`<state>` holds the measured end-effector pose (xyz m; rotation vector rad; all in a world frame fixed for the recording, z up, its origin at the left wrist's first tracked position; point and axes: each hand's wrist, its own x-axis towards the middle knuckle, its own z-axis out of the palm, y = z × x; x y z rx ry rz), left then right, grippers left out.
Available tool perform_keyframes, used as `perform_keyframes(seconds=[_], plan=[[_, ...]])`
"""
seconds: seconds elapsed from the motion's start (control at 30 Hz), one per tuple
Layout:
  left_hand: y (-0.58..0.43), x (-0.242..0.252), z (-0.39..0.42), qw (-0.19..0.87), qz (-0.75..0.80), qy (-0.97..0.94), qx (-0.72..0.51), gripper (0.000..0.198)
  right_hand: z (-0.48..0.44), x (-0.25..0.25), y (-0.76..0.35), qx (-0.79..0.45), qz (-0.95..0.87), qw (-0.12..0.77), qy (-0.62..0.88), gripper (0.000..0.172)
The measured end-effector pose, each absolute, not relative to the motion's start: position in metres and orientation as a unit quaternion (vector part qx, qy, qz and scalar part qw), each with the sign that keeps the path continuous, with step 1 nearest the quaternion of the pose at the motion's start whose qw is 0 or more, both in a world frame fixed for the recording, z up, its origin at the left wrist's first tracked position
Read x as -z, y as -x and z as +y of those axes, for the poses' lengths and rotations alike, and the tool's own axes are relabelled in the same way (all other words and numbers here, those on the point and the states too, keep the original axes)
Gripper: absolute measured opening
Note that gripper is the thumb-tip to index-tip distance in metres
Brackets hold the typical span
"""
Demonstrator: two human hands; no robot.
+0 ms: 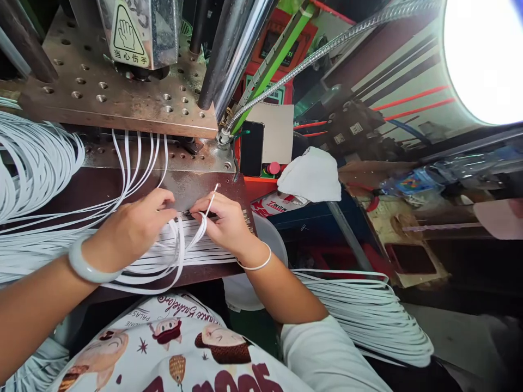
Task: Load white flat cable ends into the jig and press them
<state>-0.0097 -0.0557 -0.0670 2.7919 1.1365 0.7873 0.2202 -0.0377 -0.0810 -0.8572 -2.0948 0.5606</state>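
A: What is at the far left?

B: A big coil of white cables [36, 169], on the outer side of the left hand [141, 226]; loose strands [127, 152] run down from under the metal plate [122, 117], ahead of that hand.

A: And the left grip?

B: Fingers bent, a gap showing between thumb and forefinger; the thumb tip is right by the looped cables [180, 239]; whether the hidden fingers pinch anything, I cannot tell.

A: So where do the looped cables lie?

B: Between the two grips, bending toward the body and up into the right hand [226, 223]; a row of flat cables [216, 255] lies beneath, across the bench [235, 190].

A: The right grip?

B: Closed on the looped cables, thumb against fingers; one thin white end [211, 199] sticks up past them.

A: Further right?

B: A pale bucket [274, 239] near the right wrist; a white cloth [310, 174] ahead and to the right; a second bundle [368, 316] beyond the forearm.
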Motion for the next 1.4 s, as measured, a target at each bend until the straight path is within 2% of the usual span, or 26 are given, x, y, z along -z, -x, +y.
perform_keyframes(seconds=[0.1,0.23,0.3,0.43,0.57,0.7,0.77,0.87,1.0,1.1,1.27,1.4], plan=[[0.018,0.06,-0.053,-0.003,0.39,-0.88,-0.271,0.036,-0.038,0.083,-0.218,-0.178,-0.847,0.385,0.321,0.017],[0.021,0.057,-0.047,0.099,0.371,-0.854,-0.352,0.03,-0.04,0.085,-0.216,-0.129,-0.868,0.378,0.295,0.017],[0.02,0.059,-0.045,0.127,0.367,-0.85,-0.356,0.027,-0.041,0.087,-0.216,-0.106,-0.878,0.366,0.288,0.018],[0.019,0.065,-0.044,0.117,0.374,-0.853,-0.345,0.026,-0.043,0.089,-0.215,-0.056,-0.903,0.317,0.286,0.022],[0.018,0.067,-0.045,0.086,0.362,-0.864,-0.339,0.023,-0.043,0.086,-0.219,-0.097,-0.895,0.324,0.291,0.021],[0.011,0.061,-0.052,-0.016,0.301,-0.904,-0.304,0.03,-0.043,0.08,-0.226,-0.096,-0.85,0.398,0.332,0.027],[0.007,0.058,-0.056,-0.044,0.281,-0.916,-0.284,0.032,-0.043,0.077,-0.228,-0.119,-0.826,0.421,0.357,0.023],[0.006,0.06,-0.058,-0.047,0.282,-0.911,-0.299,0.03,-0.043,0.075,-0.229,-0.186,-0.811,0.395,0.389,0.015],[0.012,0.07,-0.055,-0.009,0.318,-0.891,-0.325,0.026,-0.042,0.078,-0.228,-0.2,-0.816,0.386,0.382,0.017],[0.018,0.07,-0.056,0.001,0.326,-0.901,-0.286,0.029,-0.041,0.081,-0.227,-0.179,-0.822,0.392,0.373,0.017],[0.028,0.053,-0.06,-0.127,0.386,-0.9,-0.159,0.034,-0.04,0.086,-0.227,-0.154,-0.836,0.386,0.358,0.018],[0.035,0.04,-0.055,-0.159,0.434,-0.883,-0.084,0.036,-0.042,0.09,-0.225,-0.126,-0.857,0.361,0.345,0.021]])
